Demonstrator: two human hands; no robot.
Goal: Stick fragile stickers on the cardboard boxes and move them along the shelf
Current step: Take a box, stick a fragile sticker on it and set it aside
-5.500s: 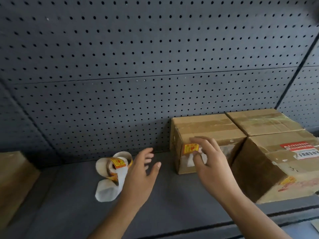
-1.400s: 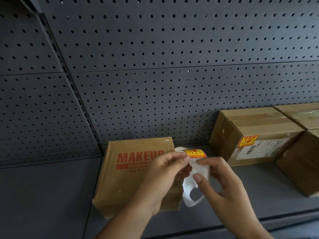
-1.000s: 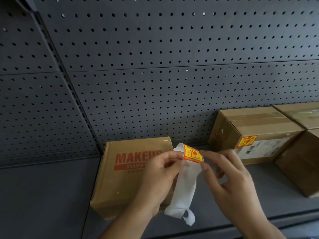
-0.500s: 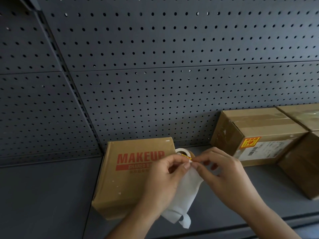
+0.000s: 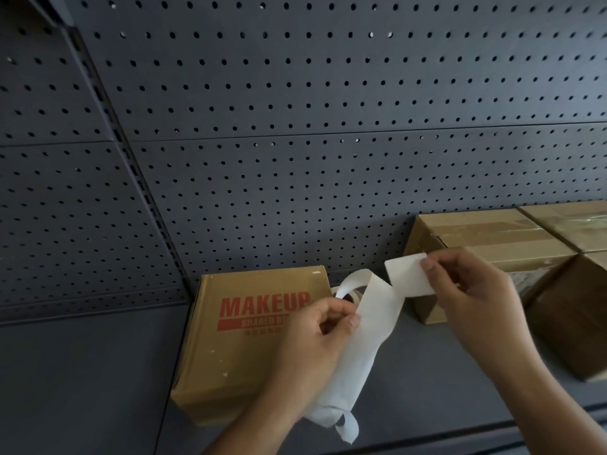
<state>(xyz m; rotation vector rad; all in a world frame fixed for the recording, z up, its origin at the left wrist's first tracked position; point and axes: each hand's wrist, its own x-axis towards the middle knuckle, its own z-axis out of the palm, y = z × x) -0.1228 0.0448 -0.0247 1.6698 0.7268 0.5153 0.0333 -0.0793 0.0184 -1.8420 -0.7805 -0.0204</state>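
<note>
1. Dark grey pegboard (image 5: pixel 328 126) fills the upper frame, with a slotted upright (image 5: pixel 131 165) running diagonally down from the upper left; the grey shelf (image 5: pixel 82 372) spans the bottom.
2. Your left hand (image 5: pixel 312 343), lower centre, has thumb and fingers pinched together on the white backing strip (image 5: pixel 364 343), which loops up behind your fingers and trails down to a curled end near the bottom edge.
3. Your right hand (image 5: pixel 473 297), right of centre, pinches a peeled sticker (image 5: pixel 409 274) at its right edge; you see only its white back, raised clear of the strip and just above it.
4. One flat cardboard box (image 5: pixel 249 343) printed "MAKEUP" in red sits on the shelf at lower centre, partly behind your left hand.
5. Another taped box (image 5: pixel 486 234) stands at centre right against the pegboard, partly hidden by your right hand.
6. Two more boxes sit at the far right: one (image 5: pixel 574 224) at the back touching the taped box, one (image 5: pixel 571 320) in front, in shadow.
</note>
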